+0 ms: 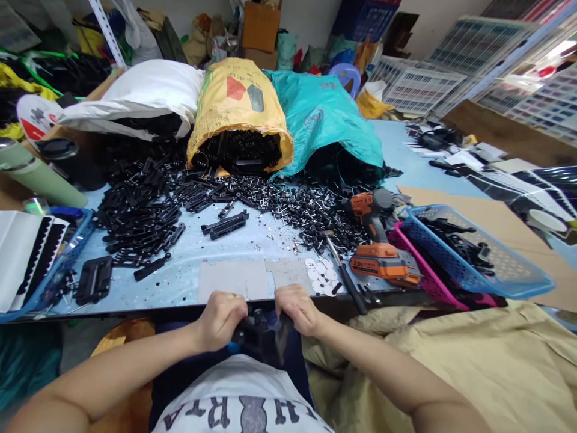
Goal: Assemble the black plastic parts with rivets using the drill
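Note:
My left hand [222, 320] and my right hand [298, 309] are both closed, gripping opposite sides of a black plastic part [262, 340]. The part is over my lap, just in front of the table edge, and blur hides its exact shape. Beyond my hands, a grey cardboard sheet [232, 279] lies along the edge. Farther in rest a few long black plastic pieces [228, 224]. To the right of my right hand are round white discs [322, 275], a hammer [345, 273] and an orange cordless drill [374, 237].
A heap of black arms [135, 222] covers the left; small screws and parts [306, 207] fill the centre. White [153, 84], yellow [246, 90] and teal [324, 114] sacks stand behind. A blue basket [518, 273] is at right; a green bottle [40, 174] leans at left.

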The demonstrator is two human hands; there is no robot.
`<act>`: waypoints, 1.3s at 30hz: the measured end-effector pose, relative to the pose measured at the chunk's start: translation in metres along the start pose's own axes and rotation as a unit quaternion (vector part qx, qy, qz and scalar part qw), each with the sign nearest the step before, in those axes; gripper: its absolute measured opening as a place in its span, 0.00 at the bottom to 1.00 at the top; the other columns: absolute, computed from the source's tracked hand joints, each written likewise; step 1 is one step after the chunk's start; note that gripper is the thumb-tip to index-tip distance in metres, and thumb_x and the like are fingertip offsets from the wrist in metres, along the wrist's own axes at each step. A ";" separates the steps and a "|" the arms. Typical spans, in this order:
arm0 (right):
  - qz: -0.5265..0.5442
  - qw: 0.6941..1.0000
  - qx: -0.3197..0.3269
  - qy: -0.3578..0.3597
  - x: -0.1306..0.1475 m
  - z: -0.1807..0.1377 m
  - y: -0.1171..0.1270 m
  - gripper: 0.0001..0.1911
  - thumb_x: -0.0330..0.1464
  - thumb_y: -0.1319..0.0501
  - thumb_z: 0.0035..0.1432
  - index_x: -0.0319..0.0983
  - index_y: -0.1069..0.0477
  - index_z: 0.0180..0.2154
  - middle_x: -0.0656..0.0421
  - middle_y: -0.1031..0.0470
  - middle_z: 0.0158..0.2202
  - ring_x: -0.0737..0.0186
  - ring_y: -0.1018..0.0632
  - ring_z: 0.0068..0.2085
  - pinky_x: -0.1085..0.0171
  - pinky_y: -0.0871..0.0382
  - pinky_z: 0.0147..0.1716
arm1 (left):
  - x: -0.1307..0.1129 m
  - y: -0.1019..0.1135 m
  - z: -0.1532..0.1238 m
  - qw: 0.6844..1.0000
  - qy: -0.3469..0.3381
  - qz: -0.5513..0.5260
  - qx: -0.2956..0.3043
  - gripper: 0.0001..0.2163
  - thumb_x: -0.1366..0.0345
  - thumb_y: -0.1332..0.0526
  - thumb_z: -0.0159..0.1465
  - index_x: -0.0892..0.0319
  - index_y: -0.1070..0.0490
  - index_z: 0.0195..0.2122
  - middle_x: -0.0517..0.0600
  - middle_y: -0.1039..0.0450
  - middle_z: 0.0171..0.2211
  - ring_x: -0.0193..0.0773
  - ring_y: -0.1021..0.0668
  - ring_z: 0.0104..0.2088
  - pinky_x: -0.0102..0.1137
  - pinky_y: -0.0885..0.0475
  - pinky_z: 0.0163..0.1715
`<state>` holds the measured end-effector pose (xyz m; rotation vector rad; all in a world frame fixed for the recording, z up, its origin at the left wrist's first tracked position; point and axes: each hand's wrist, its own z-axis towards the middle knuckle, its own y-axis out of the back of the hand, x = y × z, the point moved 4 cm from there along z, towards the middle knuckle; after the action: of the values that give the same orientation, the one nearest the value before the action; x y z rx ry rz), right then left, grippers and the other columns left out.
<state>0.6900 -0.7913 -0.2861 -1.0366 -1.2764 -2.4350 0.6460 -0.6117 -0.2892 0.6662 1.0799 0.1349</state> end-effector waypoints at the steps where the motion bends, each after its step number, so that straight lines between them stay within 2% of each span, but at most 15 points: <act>1: 0.038 0.999 -0.011 -0.007 0.003 0.006 -0.001 0.30 0.40 0.63 0.67 0.37 0.32 0.22 0.59 0.37 0.17 0.66 0.34 0.21 0.66 0.39 0.23 | -0.004 0.000 -0.007 0.999 0.023 -0.025 -0.036 0.24 0.57 0.65 0.68 0.58 0.37 0.23 0.49 0.34 0.19 0.33 0.30 0.22 0.29 0.37 0.25; 3: 0.077 0.997 -0.014 -0.024 0.005 0.016 -0.005 0.30 0.38 0.63 0.67 0.37 0.33 0.21 0.58 0.36 0.17 0.66 0.34 0.21 0.66 0.39 0.23 | -0.006 0.003 -0.015 0.996 0.043 -0.032 -0.078 0.23 0.59 0.64 0.69 0.58 0.37 0.22 0.49 0.34 0.18 0.33 0.30 0.21 0.28 0.37 0.24; 6: 0.053 0.997 0.033 -0.055 -0.001 0.025 -0.014 0.31 0.39 0.65 0.67 0.37 0.35 0.20 0.59 0.36 0.17 0.68 0.35 0.20 0.67 0.39 0.23 | 0.003 0.010 -0.011 0.998 0.028 0.048 -0.025 0.24 0.60 0.63 0.68 0.58 0.36 0.22 0.49 0.34 0.18 0.33 0.30 0.21 0.28 0.37 0.23; 9: -0.102 0.984 0.069 -0.127 -0.015 0.033 -0.015 0.31 0.42 0.67 0.67 0.38 0.36 0.22 0.58 0.35 0.19 0.67 0.34 0.22 0.67 0.40 0.26 | 0.032 0.023 0.002 0.968 0.112 0.223 0.036 0.24 0.58 0.61 0.68 0.59 0.31 0.24 0.52 0.29 0.21 0.37 0.26 0.24 0.29 0.36 0.26; 12: -0.264 0.937 0.103 -0.204 -0.028 0.040 -0.006 0.28 0.46 0.59 0.65 0.37 0.36 0.24 0.56 0.33 0.20 0.65 0.31 0.25 0.67 0.41 0.28 | 0.061 0.036 0.013 0.912 0.204 0.353 0.050 0.24 0.55 0.59 0.67 0.61 0.28 0.28 0.57 0.25 0.27 0.43 0.23 0.28 0.32 0.34 0.27; 15: -0.261 0.938 0.128 -0.187 -0.023 0.042 0.002 0.27 0.50 0.56 0.62 0.38 0.37 0.22 0.58 0.36 0.19 0.65 0.31 0.25 0.67 0.41 0.28 | 0.060 0.040 0.013 0.925 0.154 0.339 0.076 0.24 0.55 0.60 0.68 0.61 0.29 0.27 0.56 0.25 0.27 0.43 0.24 0.28 0.32 0.35 0.27; 18: -0.115 0.984 0.110 -0.082 0.003 0.037 -0.002 0.30 0.50 0.63 0.64 0.40 0.39 0.21 0.60 0.39 0.17 0.66 0.34 0.22 0.66 0.41 0.26 | 0.021 0.043 0.004 0.978 0.019 0.197 0.066 0.26 0.55 0.63 0.68 0.59 0.34 0.22 0.53 0.30 0.20 0.37 0.28 0.22 0.31 0.37 0.23; 20: 0.022 0.998 0.065 -0.004 0.025 0.035 -0.017 0.30 0.47 0.68 0.64 0.40 0.41 0.22 0.60 0.40 0.17 0.66 0.35 0.21 0.65 0.40 0.24 | -0.013 0.044 -0.004 0.997 -0.057 0.055 0.019 0.26 0.54 0.66 0.68 0.58 0.37 0.22 0.50 0.34 0.17 0.35 0.30 0.20 0.30 0.38 0.22; 23: 0.196 0.975 -0.079 0.071 0.047 0.040 -0.051 0.28 0.46 0.70 0.63 0.42 0.44 0.23 0.60 0.39 0.16 0.66 0.35 0.19 0.65 0.39 0.21 | -0.046 0.041 -0.011 0.986 -0.093 -0.096 -0.097 0.25 0.53 0.66 0.68 0.57 0.38 0.23 0.48 0.37 0.16 0.33 0.32 0.18 0.30 0.38 0.21; 26: 0.244 0.927 -0.284 0.004 0.043 0.049 -0.081 0.25 0.52 0.65 0.60 0.42 0.41 0.31 0.56 0.34 0.25 0.61 0.29 0.28 0.60 0.33 0.29 | -0.048 0.036 -0.015 0.962 -0.116 -0.092 -0.229 0.22 0.51 0.63 0.67 0.55 0.33 0.31 0.48 0.33 0.21 0.34 0.30 0.21 0.29 0.35 0.22; 29: 0.279 0.886 -0.362 -0.078 0.021 0.065 -0.095 0.21 0.49 0.63 0.62 0.45 0.41 0.41 0.53 0.33 0.41 0.57 0.29 0.44 0.52 0.35 0.44 | -0.027 0.028 -0.018 0.956 -0.160 0.022 -0.244 0.24 0.49 0.63 0.66 0.55 0.35 0.50 0.53 0.29 0.32 0.38 0.25 0.33 0.31 0.29 0.30; 32: 0.235 0.937 -0.257 -0.014 -0.016 0.097 -0.082 0.22 0.45 0.65 0.64 0.44 0.37 0.41 0.54 0.31 0.43 0.57 0.29 0.46 0.52 0.36 0.47 | 0.010 0.020 -0.014 0.936 -0.183 0.185 -0.237 0.31 0.47 0.68 0.65 0.58 0.42 0.59 0.58 0.31 0.42 0.43 0.26 0.43 0.33 0.29 0.37; 35: -0.025 0.998 -0.054 0.024 -0.077 0.130 -0.056 0.24 0.48 0.58 0.63 0.40 0.31 0.42 0.51 0.29 0.46 0.54 0.31 0.49 0.51 0.41 0.51 | 0.056 0.016 0.004 0.905 -0.077 0.357 -0.220 0.31 0.47 0.64 0.65 0.63 0.44 0.61 0.62 0.30 0.43 0.45 0.25 0.40 0.34 0.31 0.36; 37: -0.212 0.977 0.031 -0.016 -0.125 0.143 -0.034 0.22 0.45 0.50 0.62 0.39 0.33 0.50 0.50 0.33 0.53 0.52 0.35 0.54 0.49 0.49 0.56 | 0.084 0.010 0.018 0.896 0.004 0.424 -0.134 0.30 0.46 0.58 0.65 0.63 0.42 0.60 0.60 0.28 0.38 0.44 0.25 0.35 0.34 0.32 0.33; 39: -0.333 0.938 0.079 -0.051 -0.160 0.149 -0.016 0.21 0.40 0.50 0.63 0.41 0.38 0.55 0.51 0.34 0.54 0.54 0.34 0.52 0.50 0.49 0.55 | 0.102 0.002 0.029 0.890 0.039 0.451 -0.044 0.31 0.45 0.52 0.62 0.61 0.40 0.59 0.59 0.28 0.35 0.44 0.26 0.33 0.35 0.33 0.32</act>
<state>0.8728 -0.6863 -0.3467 -0.7762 -2.0999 -2.6781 0.7205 -0.5799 -0.3582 1.0472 0.7569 1.0168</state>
